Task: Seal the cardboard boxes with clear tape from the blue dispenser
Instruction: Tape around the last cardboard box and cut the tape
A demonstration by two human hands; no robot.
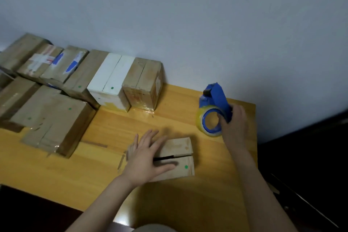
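Observation:
A small cardboard box (178,158) lies on the wooden table (113,128) in front of me, its top flaps meeting with a dark gap between them. My left hand (146,158) rests flat on the box's left part, fingers straight and spread. To the right, my right hand (234,124) grips the handle of the blue tape dispenser (214,100), which carries a roll of clear tape (207,122). The dispenser stands on the table, apart from the box.
Several cardboard boxes (52,122) and a white one (111,81) are stacked along the wall at the left and back. The table's right edge (256,137) drops off to a dark floor. A pale wall rises behind.

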